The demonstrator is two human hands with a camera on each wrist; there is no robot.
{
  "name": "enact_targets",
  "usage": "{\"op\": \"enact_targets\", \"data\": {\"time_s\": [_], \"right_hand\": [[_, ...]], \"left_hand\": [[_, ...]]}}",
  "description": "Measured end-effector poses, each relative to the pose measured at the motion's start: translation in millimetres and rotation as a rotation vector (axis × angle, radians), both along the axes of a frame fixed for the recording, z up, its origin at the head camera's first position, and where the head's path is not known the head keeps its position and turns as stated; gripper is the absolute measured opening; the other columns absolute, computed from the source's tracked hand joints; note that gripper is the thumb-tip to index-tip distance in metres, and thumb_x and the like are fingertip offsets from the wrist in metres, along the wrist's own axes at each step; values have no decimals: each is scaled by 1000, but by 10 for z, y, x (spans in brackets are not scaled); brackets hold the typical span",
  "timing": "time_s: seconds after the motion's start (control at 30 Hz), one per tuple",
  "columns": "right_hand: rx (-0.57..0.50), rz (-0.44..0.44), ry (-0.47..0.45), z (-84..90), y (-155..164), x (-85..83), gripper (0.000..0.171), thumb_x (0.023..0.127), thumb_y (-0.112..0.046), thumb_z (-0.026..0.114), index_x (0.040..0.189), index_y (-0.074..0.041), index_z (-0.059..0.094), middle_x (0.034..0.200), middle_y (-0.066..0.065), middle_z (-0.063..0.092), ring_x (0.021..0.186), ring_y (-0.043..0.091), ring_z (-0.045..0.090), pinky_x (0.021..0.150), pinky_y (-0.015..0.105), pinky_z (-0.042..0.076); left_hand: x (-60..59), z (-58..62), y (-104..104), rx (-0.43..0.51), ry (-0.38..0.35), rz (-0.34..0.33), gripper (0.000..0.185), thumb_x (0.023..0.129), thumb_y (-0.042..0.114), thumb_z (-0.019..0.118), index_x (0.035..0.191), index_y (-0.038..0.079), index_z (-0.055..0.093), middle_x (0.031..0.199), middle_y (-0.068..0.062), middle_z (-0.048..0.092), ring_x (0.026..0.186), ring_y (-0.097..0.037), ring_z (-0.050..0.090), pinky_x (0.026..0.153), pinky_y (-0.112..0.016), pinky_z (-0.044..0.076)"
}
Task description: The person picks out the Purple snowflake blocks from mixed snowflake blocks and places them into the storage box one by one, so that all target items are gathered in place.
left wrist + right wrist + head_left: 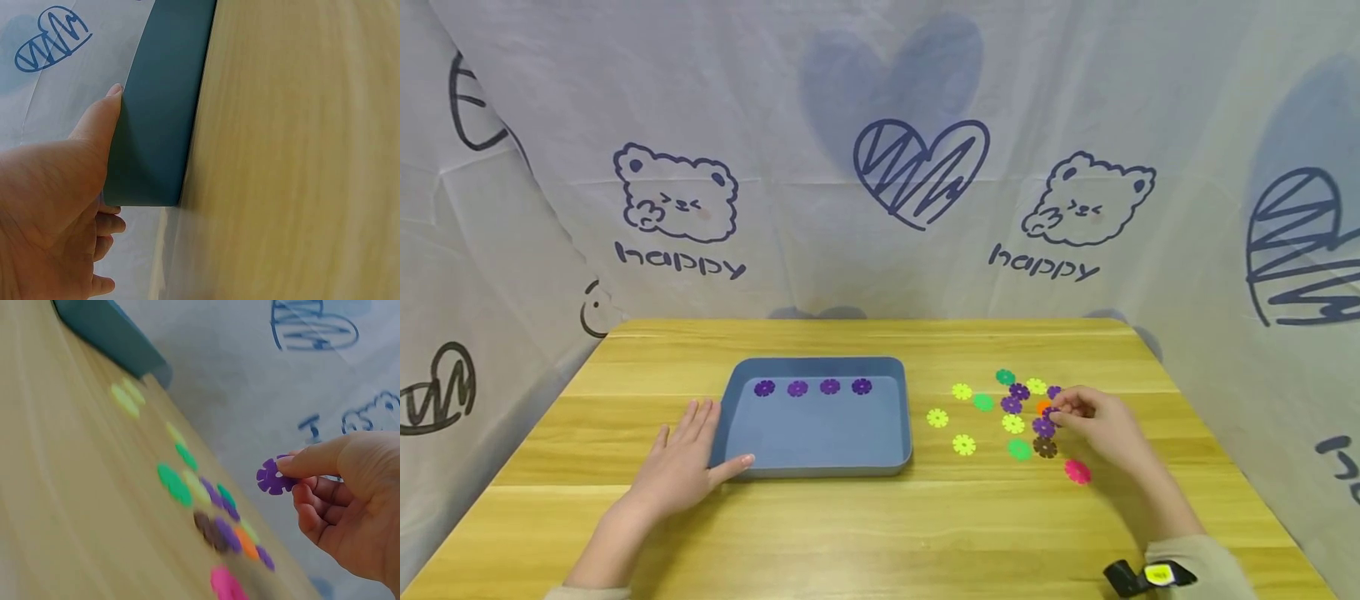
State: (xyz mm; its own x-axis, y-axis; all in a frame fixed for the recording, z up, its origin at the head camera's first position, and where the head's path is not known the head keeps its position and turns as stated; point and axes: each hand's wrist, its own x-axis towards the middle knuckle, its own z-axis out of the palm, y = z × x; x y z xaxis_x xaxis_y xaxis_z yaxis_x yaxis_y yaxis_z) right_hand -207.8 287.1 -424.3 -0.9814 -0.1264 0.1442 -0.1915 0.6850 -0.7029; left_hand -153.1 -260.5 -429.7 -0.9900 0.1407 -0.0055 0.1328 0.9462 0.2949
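Note:
A blue tray [816, 462] sits mid-table with a row of several purple flower discs [813, 387] along its far side. My left hand [688, 454] lies flat on the table, its thumb [100, 115] pressed against the tray's [159, 125] near left corner. My right hand [1093, 417] hovers over a scatter of coloured flower discs [1011, 408] to the tray's right. It pinches one purple disc [275, 476] between thumb and fingers, lifted off the table. Yellow, green, purple, orange, brown and pink discs [209, 509] lie below it.
The wooden table [880, 533] is ringed by a white printed cloth [880, 167] at the back and both sides. A pink disc [1077, 472] lies nearest the front, beside my right wrist. A black and yellow device [1150, 577] sits on my right sleeve.

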Motion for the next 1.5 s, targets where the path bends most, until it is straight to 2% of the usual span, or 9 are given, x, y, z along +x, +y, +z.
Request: {"op": "enact_targets", "data": {"time_s": [0.3,0.53,0.77,0.87,1.07,1.13,1.2,1.4,1.5], "right_hand": [[-161,99,-17,147,-524,-115,16,91,-15,69,100,-3,65,84,8,62,69,11,55,58,24,50],[-261,174,-47,214,-1049,-202,15,90,-16,70,100,-5,66,84,7,63,70,12,58,62,23,53],[-360,235,-93,304,-1595,-209,14,90,-12,69,100,-4,66,85,10,66,77,30,64,64,23,56],[-399,265,-93,322,-1810,-213,13,90,-12,69,98,-3,66,84,10,66,77,32,64,66,27,58],[-445,276,-103,322,-2176,-246,14,89,-11,70,97,-1,64,84,14,67,71,19,64,72,36,60],[-459,272,-108,321,-2283,-249,14,89,-11,71,96,-1,64,84,15,68,70,18,64,72,35,60],[-475,272,-113,312,-2387,-259,14,88,-11,71,95,-1,64,84,15,68,69,19,65,73,39,60],[-528,305,-145,275,-2688,-289,11,88,-9,71,92,-2,63,82,11,68,78,38,68,76,47,60],[-545,300,-173,244,-2838,-297,11,88,-10,71,92,-3,63,81,9,67,76,35,69,75,44,61]], "left_hand": [[-24,-11,-5,15,-3,-2,108,87,72,49,153,-7,15,160,-30,11,149,-47,7,112,-74,6],[-11,-12,-13,15,-5,0,108,87,71,50,153,-7,15,160,-30,12,148,-48,8,112,-74,6],[-7,-11,-14,11,2,2,107,87,70,51,153,-7,15,159,-30,12,148,-47,9,112,-74,7],[-5,-7,-10,12,3,2,107,87,70,51,153,-7,16,159,-30,12,148,-47,9,112,-74,6],[-3,-14,-1,9,5,1,108,87,71,50,153,-7,16,159,-30,12,148,-48,9,112,-74,7],[-3,-16,2,9,3,1,108,87,72,49,153,-7,16,159,-30,12,148,-48,9,112,-74,6],[-5,-15,4,11,-1,0,108,87,72,49,153,-7,15,160,-30,12,148,-48,9,112,-74,6],[-6,5,6,16,-8,-2,107,87,71,50,153,-7,14,160,-30,11,148,-47,7,111,-75,6],[0,-2,2,13,-8,-2,107,88,70,51,153,-7,15,160,-30,11,148,-47,8,112,-75,6]]}}
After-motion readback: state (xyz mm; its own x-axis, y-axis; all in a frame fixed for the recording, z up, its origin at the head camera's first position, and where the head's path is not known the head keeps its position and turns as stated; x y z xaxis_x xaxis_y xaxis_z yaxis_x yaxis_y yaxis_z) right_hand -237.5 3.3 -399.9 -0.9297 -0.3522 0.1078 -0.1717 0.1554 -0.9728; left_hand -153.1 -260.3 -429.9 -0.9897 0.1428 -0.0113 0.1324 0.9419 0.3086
